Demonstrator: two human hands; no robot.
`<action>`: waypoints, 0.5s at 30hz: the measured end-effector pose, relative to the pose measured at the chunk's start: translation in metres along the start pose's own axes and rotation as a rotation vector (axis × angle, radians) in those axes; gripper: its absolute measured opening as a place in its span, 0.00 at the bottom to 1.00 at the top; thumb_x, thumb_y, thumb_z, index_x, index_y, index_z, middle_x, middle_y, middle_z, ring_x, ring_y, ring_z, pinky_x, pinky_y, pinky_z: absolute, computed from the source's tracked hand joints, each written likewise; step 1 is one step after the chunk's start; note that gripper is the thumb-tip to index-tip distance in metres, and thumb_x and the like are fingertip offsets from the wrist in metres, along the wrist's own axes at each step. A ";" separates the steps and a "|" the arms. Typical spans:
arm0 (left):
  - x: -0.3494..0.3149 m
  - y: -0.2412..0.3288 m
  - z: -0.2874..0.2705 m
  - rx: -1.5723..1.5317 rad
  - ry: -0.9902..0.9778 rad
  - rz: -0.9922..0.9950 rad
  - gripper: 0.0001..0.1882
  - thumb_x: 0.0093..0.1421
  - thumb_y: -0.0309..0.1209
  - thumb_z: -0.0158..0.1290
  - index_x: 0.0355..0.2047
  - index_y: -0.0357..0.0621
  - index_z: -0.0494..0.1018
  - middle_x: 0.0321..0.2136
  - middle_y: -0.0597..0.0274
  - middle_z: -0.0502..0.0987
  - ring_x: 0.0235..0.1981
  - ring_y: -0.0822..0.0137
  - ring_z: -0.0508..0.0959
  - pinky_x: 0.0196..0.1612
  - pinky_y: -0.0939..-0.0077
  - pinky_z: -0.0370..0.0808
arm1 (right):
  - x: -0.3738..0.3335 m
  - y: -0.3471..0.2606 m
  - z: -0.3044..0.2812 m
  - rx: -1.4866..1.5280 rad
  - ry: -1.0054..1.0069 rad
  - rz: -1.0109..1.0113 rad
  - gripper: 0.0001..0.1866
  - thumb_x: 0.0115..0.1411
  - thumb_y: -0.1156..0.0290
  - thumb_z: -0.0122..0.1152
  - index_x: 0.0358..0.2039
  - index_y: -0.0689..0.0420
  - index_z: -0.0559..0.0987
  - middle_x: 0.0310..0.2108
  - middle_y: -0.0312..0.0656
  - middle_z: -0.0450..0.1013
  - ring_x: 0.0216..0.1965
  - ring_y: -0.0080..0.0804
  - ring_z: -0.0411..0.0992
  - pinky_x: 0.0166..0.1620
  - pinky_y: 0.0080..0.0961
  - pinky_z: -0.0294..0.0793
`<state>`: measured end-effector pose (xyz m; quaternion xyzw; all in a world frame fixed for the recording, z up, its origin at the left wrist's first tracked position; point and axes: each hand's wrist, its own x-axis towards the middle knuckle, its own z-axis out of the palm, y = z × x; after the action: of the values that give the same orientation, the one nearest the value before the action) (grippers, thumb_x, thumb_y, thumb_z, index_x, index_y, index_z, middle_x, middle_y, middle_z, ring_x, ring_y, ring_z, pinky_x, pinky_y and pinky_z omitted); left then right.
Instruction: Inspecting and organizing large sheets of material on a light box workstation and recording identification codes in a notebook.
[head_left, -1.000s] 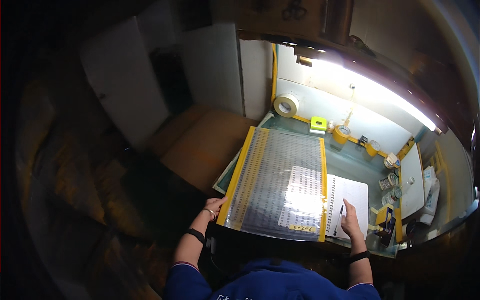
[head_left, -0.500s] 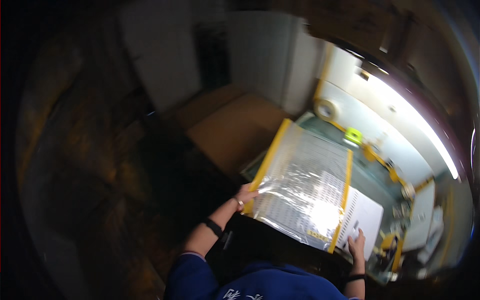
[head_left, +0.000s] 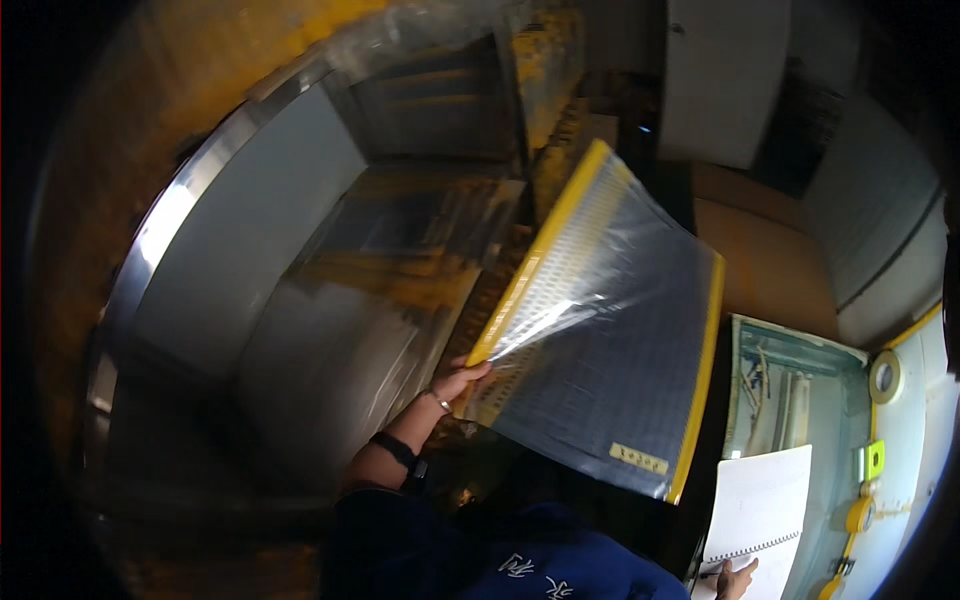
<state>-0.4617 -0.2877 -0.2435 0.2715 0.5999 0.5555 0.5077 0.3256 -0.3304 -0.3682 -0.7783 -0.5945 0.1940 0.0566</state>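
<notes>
A large clear plastic film sheet (head_left: 620, 320) with yellow tape down two sides hangs tilted in front of me, dotted with rows of small marks. A pale yellow label strip sits near its lower corner. My left hand (head_left: 462, 380) is closed on its left taped edge, while the far side hangs free. At the lower right, my right hand (head_left: 735, 580) rests on an opened spiral notebook (head_left: 763, 490) with white pages, thumb and forefinger apart. A small dark object, perhaps a pen, lies by that hand; its kind is unclear.
Under the notebook is a glass-topped light table (head_left: 820, 440), with a tape roll (head_left: 886, 377) and a bright green square item (head_left: 875, 460) along its side. Brown cardboard (head_left: 765, 255) stands beyond. To the left is a lit, metal-edged bay (head_left: 250, 230) with stacked sheets.
My view has swung left. The film sheet has come away from the light table and the notebook, carried left by my left hand. My right hand stays at the notebook.
</notes>
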 end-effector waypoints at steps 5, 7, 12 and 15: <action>-0.096 -0.014 -0.086 -0.253 0.557 -0.021 0.13 0.56 0.28 0.55 0.43 0.44 0.73 0.30 0.72 0.74 0.31 0.76 0.73 0.35 0.83 0.69 | 0.031 -0.054 0.016 0.009 -0.036 -0.219 0.34 0.48 0.69 0.60 0.56 0.58 0.61 0.46 0.65 0.63 0.48 0.59 0.64 0.50 0.43 0.66; -0.108 -0.025 -0.103 -0.460 0.703 0.060 0.15 0.57 0.26 0.54 0.45 0.42 0.70 0.30 0.69 0.73 0.30 0.72 0.73 0.35 0.79 0.70 | 0.039 -0.083 0.021 0.017 -0.038 -0.286 0.34 0.48 0.70 0.60 0.56 0.58 0.61 0.46 0.65 0.63 0.48 0.59 0.64 0.50 0.42 0.66; -0.100 -0.060 -0.155 -0.554 0.869 0.245 0.13 0.59 0.25 0.50 0.45 0.40 0.68 0.33 0.64 0.73 0.32 0.66 0.74 0.36 0.69 0.73 | 0.047 -0.153 0.034 0.049 -0.028 -0.395 0.33 0.48 0.70 0.60 0.56 0.59 0.61 0.46 0.64 0.63 0.47 0.59 0.64 0.49 0.42 0.66; -0.100 -0.080 -0.198 -0.734 0.993 0.479 0.14 0.57 0.23 0.48 0.46 0.39 0.68 0.35 0.58 0.72 0.34 0.61 0.74 0.35 0.64 0.75 | 0.050 -0.197 0.041 0.070 -0.016 -0.442 0.33 0.49 0.71 0.59 0.56 0.59 0.61 0.46 0.64 0.63 0.47 0.58 0.64 0.49 0.42 0.66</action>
<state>-0.5889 -0.4728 -0.3144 -0.0815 0.4573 0.8807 0.0928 0.1431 -0.2319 -0.3543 -0.6250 -0.7440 0.2036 0.1202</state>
